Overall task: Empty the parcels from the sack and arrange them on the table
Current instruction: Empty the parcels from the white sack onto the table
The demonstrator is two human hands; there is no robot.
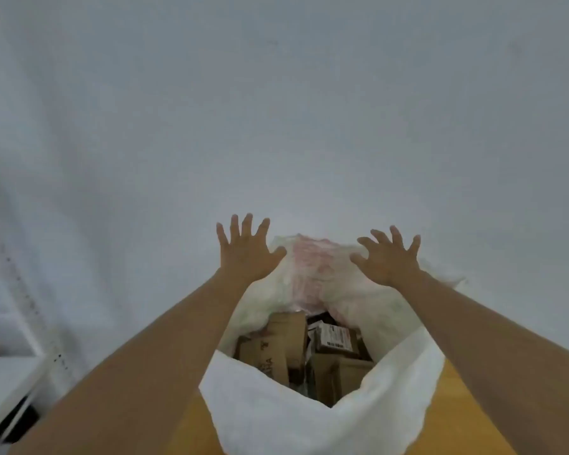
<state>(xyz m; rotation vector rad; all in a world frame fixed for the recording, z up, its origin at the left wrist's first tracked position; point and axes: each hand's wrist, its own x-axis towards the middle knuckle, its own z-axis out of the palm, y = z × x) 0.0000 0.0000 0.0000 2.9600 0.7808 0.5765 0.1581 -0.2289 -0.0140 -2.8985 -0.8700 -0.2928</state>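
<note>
While the sack (309, 418) gapes over boxed parcels (288, 343), left hand (247, 254) and right hand (388, 261) spread, fingers splayed, grasping nothing.

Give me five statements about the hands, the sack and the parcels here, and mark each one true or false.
1. Both hands have their fingers spread and grip nothing. True: the left hand and right hand are splayed open above the far side of the white sack.
2. The sack is tied shut. False: its mouth gapes open.
3. Cardboard parcels are still inside the sack. True.
4. One parcel in the sack bears a printed label. True.
5. The right hand holds a parcel lifted out of the sack. False: it holds nothing, and no parcel shows outside the sack.
</note>
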